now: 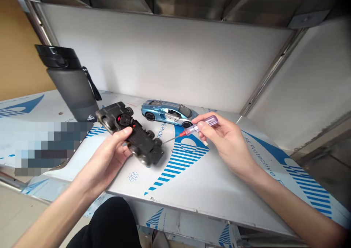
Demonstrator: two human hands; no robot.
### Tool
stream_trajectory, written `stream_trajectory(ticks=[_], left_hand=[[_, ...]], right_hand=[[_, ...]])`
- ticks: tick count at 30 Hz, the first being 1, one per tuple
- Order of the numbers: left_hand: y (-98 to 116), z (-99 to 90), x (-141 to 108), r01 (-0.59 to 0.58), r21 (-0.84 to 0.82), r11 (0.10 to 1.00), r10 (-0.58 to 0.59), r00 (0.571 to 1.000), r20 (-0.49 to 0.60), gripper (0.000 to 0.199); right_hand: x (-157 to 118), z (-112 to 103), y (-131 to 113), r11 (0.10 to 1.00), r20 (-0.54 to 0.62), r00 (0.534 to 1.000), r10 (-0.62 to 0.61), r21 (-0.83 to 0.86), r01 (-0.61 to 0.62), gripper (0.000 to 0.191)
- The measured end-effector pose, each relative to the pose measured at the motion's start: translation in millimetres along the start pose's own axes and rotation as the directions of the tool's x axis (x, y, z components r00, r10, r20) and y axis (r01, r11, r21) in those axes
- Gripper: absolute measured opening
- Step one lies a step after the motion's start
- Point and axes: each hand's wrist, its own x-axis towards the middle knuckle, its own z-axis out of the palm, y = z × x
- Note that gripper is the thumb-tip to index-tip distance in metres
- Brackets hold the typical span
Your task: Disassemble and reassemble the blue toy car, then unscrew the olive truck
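My left hand [116, 149] is closed around a black toy car [142, 140], whose underside with its wheels and small red parts faces me. Between the thumb and fingers of my right hand [225, 136] is a screwdriver [200, 125] with a clear purplish handle, a red collar and a thin metal shaft. Its tip points left and ends close to the black car's front wheel; whether the two touch I cannot tell. Just behind, a blue and silver toy car [168, 113] marked 06 stands on its wheels on the shelf.
A dark grey water bottle [72, 87] with a black lid and strap stands at the back left. The metal shelf [192, 182] is covered in blue-printed protective film. A blurred-out patch [52, 145] lies at left. Another shelf [186, 3] hangs overhead, with metal posts at both sides.
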Motion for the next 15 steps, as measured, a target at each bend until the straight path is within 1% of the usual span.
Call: stream_trajectory(ticks=[2,5,8,11,13,15], left_hand=[[-3,-4.3,-10,-0.077,0.046,0.996,0.077,0.997,-0.002,0.031],[-7,-4.1,-15,-0.152,0.130,0.980,0.160,0.986,-0.048,0.048],[-8,0.0,-16,-0.188,0.164,0.968,0.207,0.973,-0.102,0.051],[-6,3.2,-23,-0.203,0.153,0.967,0.225,0.963,-0.147,0.053],[-5,1.5,-34,-0.181,0.096,0.979,0.199,0.953,-0.230,0.055],[-7,-4.6,-48,-0.150,0.028,0.988,0.150,0.915,-0.376,0.052]], right_hand=[[2,8,0,1.000,-0.013,1.000,-0.017,0.004,0.017,0.024],[-6,14,4,0.998,-0.087,0.994,-0.063,-0.036,0.060,0.018],[-23,13,9,0.987,-0.130,0.985,-0.112,-0.132,0.095,0.008],[-40,13,11,0.958,-0.122,0.975,-0.184,-0.245,0.150,0.010],[-47,16,9,0.938,-0.101,0.965,-0.240,-0.280,0.204,0.014],[-48,21,6,0.929,-0.077,0.957,-0.281,-0.272,0.251,0.016]])
